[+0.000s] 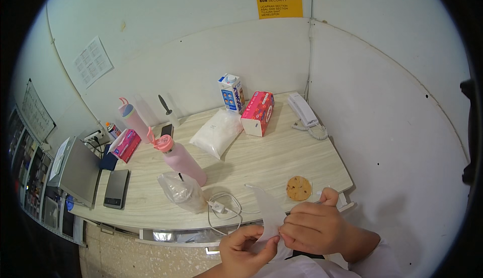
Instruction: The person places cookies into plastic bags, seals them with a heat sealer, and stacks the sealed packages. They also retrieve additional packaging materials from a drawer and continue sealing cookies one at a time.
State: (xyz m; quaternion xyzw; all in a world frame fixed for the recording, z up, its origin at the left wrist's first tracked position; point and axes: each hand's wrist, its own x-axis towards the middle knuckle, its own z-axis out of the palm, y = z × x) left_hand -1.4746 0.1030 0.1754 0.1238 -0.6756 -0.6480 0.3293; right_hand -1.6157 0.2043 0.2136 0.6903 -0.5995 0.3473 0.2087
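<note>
My left hand (249, 247) pinches the lower end of a thin, whitish translucent sheet (269, 210) between thumb and fingers. The sheet stands up and leans over the front edge of the table. My right hand (317, 227) is curled, its fingertips closed on the sheet's right edge beside my left thumb. One digit of that hand sticks up, close to a small white scrap whose kind I cannot tell. Just beyond my right hand, a round brown cookie (299, 188) with darker bits lies on the table, apparently in clear wrap.
On the wooden-topped table (260, 157) stand a pink bottle (185, 163), a bagged cup (181, 193), a white cable (241, 206), a bag of white powder (219, 132), a milk carton (231, 93), a tissue pack (258, 114), a telephone (303, 110) and a scale (116, 188). A drawer (177, 237) is partly out.
</note>
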